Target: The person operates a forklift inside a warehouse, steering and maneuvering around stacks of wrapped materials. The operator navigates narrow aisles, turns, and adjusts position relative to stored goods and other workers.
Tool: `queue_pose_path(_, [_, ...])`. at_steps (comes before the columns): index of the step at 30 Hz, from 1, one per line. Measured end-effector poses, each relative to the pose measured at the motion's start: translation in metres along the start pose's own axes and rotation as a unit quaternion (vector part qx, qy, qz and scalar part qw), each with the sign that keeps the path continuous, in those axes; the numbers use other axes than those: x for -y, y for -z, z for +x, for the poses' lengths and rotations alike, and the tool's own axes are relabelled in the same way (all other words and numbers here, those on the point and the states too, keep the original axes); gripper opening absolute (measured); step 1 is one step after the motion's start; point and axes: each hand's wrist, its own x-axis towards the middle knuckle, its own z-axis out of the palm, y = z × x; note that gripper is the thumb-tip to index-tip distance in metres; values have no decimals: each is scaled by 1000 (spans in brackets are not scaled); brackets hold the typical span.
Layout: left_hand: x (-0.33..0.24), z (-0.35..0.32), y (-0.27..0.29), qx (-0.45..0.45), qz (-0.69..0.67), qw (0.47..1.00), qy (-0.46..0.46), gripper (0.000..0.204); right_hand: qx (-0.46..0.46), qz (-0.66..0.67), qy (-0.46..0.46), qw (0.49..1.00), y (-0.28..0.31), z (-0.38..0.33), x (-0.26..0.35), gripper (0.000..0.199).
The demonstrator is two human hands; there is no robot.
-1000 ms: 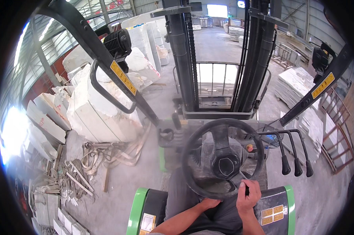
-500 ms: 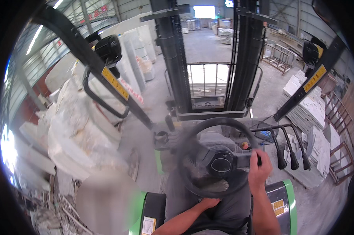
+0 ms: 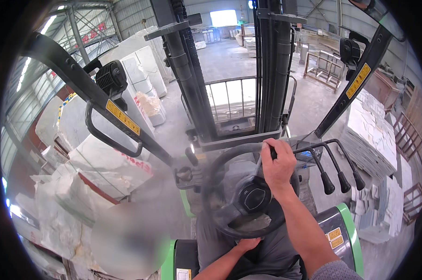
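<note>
A black steering wheel (image 3: 216, 224) stands in front of me, with a dark hub. My right hand (image 3: 278, 163) is closed on its upper right rim, around what looks like a black knob; thumb and fingers wrap it. Below the wheel my left hand (image 3: 249, 243) rests in my lap against the grey trousers, its fingers mostly hidden. Several black control levers (image 3: 344, 181) rise to the right of the wheel, untouched. Ahead stands the forklift's black mast (image 3: 187, 70), and through it shows a barred load guard (image 3: 229, 98) with a pale stacked load behind.
Large white stone blocks (image 3: 141, 74) and rough slabs (image 3: 57, 219) line the left side. Stacked thin slabs (image 3: 372, 133) and metal racks (image 3: 324, 70) stand on the right. Grey floor (image 3: 229, 53) runs ahead toward a bright opening. A blurred patch covers the lower left.
My right hand has swung up and leftward along with the rim, turning the wheel counterclockwise. The surroundings have shifted in view. My left hand stays in my lap.
</note>
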Motion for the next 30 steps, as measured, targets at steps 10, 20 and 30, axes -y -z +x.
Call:
queue_pose_path(10, [137,390,213,-163,-6,980,-114,40,19,10,11,1000,-332,195,-257,10])
queue_pose_path(20, [200,782,402,-100,-51,993,-46,44,64,9,-13,998,-608,391,-528,7])
queue_pose_path(30, [316,1180,664,-228,-50,967,-105,44,42,7,6,999,-958,605,-782,8])
